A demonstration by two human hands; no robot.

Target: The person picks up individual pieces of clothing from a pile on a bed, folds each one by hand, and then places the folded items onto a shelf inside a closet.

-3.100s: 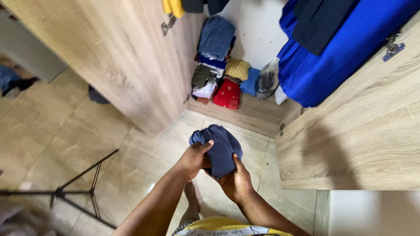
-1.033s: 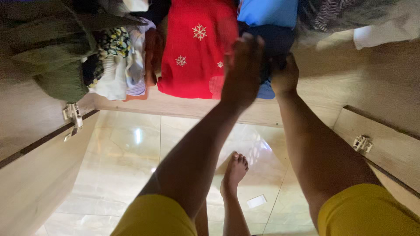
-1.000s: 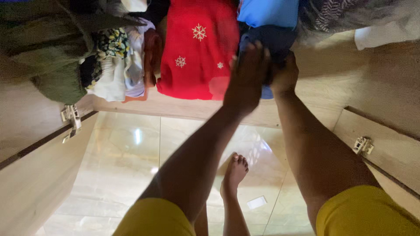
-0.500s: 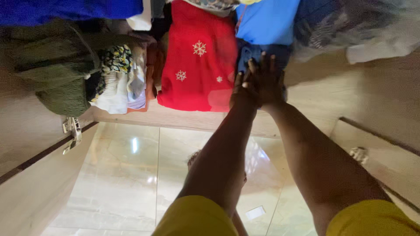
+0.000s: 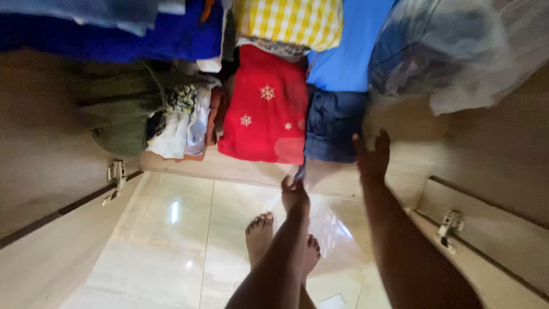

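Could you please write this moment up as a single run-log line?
left hand: empty, near shelf edge | right hand: open, beside folded navy garment | navy garment: lying between red snowflake cloth and bare shelf

Wooden wardrobe shelf [image 5: 251,169] carries folded clothing in a row: an olive-green garment [image 5: 117,123], a stack of white patterned pieces [image 5: 180,123], a red snowflake-patterned garment [image 5: 263,114] and a folded navy garment [image 5: 333,123]. A clear plastic bag of clothes [image 5: 446,51] lies at the right end. Glossy tiled floor [image 5: 171,240] lies below the shelf.

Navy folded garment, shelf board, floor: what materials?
Navy folded garment: soft woven cloth, matte, visible folds and hem; possibly cotton. Shelf board: light wood-grain laminate, likely. Floor: glossy beige tile, light reflections and grout lines.
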